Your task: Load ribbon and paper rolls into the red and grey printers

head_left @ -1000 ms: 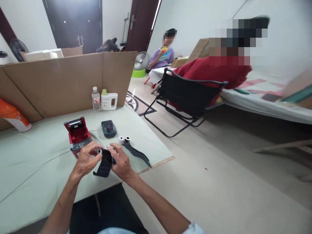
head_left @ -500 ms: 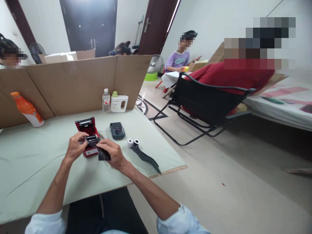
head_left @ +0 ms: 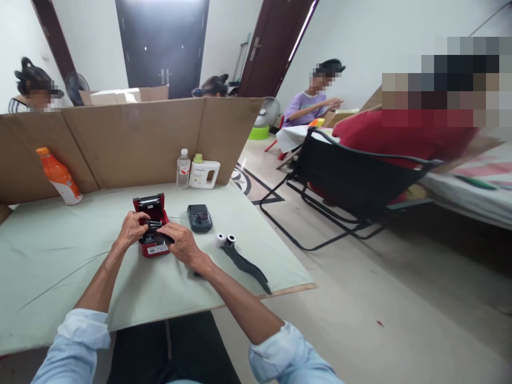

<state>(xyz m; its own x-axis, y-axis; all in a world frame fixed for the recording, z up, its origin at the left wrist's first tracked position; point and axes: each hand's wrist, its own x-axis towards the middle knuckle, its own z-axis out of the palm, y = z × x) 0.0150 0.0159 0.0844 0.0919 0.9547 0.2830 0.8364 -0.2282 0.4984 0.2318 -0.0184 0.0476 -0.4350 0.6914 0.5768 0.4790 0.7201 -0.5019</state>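
Note:
A small red printer (head_left: 151,209) with its lid open stands on the pale green table (head_left: 60,250). My left hand (head_left: 132,226) and my right hand (head_left: 180,244) meet over its open bay, both closed around a dark roll (head_left: 154,225) that rests in the printer. A strip of dark material trails under my right hand. Two small rolls (head_left: 224,240), one white and one with a dark strip (head_left: 248,265) running off it, lie to the right of my right hand.
A dark blue-grey device (head_left: 199,218) lies beside the printer. A water bottle (head_left: 183,168), a white jug (head_left: 204,173) and an orange bottle (head_left: 59,176) stand by the cardboard screen (head_left: 132,138). A black folding chair (head_left: 352,186) and several seated people are to the right and behind.
Both hands carried the dark roll from in front of the printer up into its open bay. The view has shifted to the right.

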